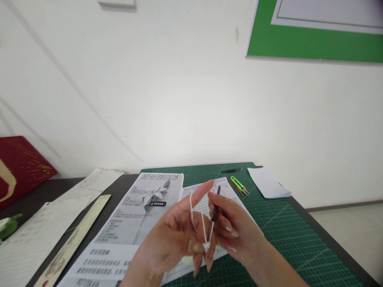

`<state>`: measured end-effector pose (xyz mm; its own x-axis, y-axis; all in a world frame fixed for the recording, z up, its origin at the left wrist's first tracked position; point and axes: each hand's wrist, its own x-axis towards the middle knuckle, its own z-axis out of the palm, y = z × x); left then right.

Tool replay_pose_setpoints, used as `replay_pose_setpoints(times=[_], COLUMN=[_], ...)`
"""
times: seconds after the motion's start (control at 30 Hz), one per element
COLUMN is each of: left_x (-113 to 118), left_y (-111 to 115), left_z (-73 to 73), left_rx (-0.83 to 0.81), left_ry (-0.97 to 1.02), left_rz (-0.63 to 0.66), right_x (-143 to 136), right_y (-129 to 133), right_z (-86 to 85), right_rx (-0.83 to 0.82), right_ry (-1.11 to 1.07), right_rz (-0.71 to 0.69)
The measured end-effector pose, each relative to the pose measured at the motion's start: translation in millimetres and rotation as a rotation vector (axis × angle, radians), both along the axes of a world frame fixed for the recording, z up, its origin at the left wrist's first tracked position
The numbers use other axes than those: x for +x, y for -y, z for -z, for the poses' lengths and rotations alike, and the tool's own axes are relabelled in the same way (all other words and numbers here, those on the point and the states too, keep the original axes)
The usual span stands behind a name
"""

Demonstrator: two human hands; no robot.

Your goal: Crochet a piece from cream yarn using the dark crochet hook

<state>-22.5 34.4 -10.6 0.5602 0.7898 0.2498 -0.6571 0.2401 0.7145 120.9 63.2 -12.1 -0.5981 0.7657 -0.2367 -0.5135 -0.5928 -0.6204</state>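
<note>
Bright light, palest on the central wall, diagonal shadows leftward.

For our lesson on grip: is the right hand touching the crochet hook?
Touching: the head view shows the right hand gripping the crochet hook by its dark handle.

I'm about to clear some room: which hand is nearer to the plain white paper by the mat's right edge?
Right. The right hand, holding the dark-handled tool, is left of the plain white paper and nearer the camera; the left hand is farther left.
</note>
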Motion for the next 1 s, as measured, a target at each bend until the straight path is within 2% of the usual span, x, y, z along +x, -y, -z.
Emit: replay_pose_setpoints(times=[0.17, 0.47, 0.67, 0.87, 1.0], left_x=[0, 5, 5, -1, -4], left_y=[2, 5, 5, 3, 3], left_z=[1.8, -3.9, -8.4, -10.5, -11.8], left_rx=[0.004, -0.039, -0.047, 0.023, 0.053], left_ry=[0.020, -0.032, -0.036, -0.078, -0.153], left_rz=[-0.009, -0.079, -0.089, -0.180, -0.245], right_x=[-1, 2, 4, 1, -2], right_y=[1, 2, 5, 13, 16], right_z=[-0.6, 7.1, 7.8, 1.2, 3.3], right_rx=[0.007, 0.054, 0.164, 0.187, 0.199], right_ry=[-0.063, -0.098, -0.150, -0.227, -0.208], right_rz=[0.040, 0.122, 0.171, 0.271, 0.329])
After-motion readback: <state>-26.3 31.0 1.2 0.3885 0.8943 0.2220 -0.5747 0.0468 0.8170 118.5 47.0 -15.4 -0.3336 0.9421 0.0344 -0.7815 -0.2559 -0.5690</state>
